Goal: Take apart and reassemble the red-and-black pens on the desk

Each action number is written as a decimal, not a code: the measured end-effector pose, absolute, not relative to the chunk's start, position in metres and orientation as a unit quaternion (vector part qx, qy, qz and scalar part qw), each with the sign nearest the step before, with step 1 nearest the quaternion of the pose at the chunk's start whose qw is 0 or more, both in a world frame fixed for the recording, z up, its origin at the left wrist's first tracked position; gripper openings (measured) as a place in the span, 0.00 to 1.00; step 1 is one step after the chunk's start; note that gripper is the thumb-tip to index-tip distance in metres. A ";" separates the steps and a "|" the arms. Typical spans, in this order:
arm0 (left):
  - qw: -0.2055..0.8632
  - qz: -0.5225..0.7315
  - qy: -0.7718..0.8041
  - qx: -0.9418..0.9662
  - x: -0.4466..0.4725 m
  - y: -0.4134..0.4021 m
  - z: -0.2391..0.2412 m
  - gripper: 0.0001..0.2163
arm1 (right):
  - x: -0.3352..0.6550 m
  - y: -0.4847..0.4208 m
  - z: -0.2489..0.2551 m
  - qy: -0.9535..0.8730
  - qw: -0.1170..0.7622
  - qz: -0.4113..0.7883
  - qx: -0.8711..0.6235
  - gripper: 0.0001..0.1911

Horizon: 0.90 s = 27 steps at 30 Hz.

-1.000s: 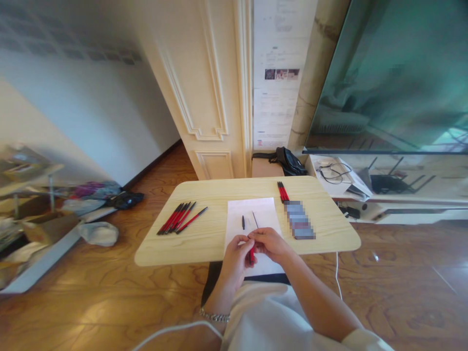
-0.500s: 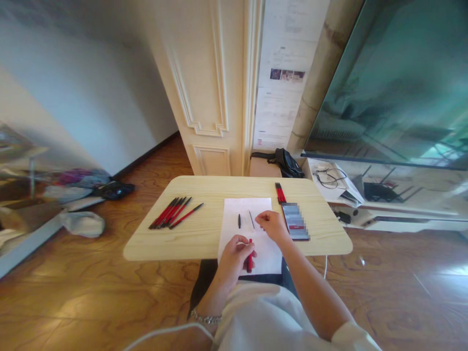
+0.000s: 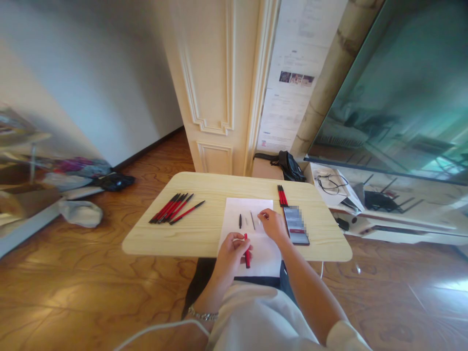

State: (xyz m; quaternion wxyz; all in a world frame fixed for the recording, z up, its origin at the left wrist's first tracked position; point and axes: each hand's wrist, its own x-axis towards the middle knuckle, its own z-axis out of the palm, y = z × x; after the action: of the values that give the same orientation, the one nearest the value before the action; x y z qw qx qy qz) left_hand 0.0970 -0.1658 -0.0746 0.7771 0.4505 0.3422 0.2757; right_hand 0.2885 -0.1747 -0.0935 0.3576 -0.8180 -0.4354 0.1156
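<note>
My left hand (image 3: 234, 251) is closed round a red pen barrel (image 3: 247, 258), held slanted above the lower part of a white sheet of paper (image 3: 262, 248). My right hand (image 3: 272, 223) hovers over the paper's upper right, thumb and forefinger together; whatever they hold is too small to make out. Just left of those fingertips lies a thin dark pen refill (image 3: 252, 221). Beside it are a faint, small spring-like piece (image 3: 246, 221) and a black pen tip section (image 3: 240, 221).
Several red and black pens (image 3: 173, 208) lie at the table's left. More red pens (image 3: 282, 196) lie at the back right, above a phone (image 3: 297, 226). The pale wooden table (image 3: 204, 185) has rounded corners. A black bag (image 3: 290, 166) sits behind it.
My left hand and the red barrel have shifted slightly left and up. My right hand stays by the refill, its fingertips a little farther from it. The view has tilted a little.
</note>
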 end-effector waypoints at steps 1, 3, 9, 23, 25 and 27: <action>0.775 0.278 0.344 0.451 0.098 -0.165 -0.075 0.20 | 0.289 -0.178 -0.089 -0.428 0.384 0.117 -0.810 0.10; 0.770 0.283 0.345 0.456 0.100 -0.164 -0.076 0.22 | 0.287 -0.187 -0.080 -0.425 0.434 0.126 -0.784 0.11; 0.723 0.325 0.334 0.510 0.108 -0.159 -0.081 0.17 | 0.255 -0.225 -0.069 -0.462 0.497 0.228 -0.699 0.07; 0.668 0.352 0.357 0.550 0.116 -0.158 -0.081 0.17 | 0.243 -0.238 -0.073 -0.431 0.548 0.284 -0.658 0.08; 0.670 0.349 0.376 0.537 0.114 -0.155 -0.085 0.18 | 0.260 -0.229 -0.074 -0.417 0.539 0.258 -0.685 0.10; 0.665 0.339 0.395 0.536 0.111 -0.153 -0.089 0.18 | 0.278 -0.219 -0.077 -0.404 0.506 0.245 -0.722 0.11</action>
State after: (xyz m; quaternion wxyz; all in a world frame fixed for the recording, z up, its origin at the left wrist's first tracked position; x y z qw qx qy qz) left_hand 0.1111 -0.1535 -0.0892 0.6648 0.5360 0.3948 0.3389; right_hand 0.2784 -0.2191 -0.0768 0.5055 -0.7221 -0.4037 0.2450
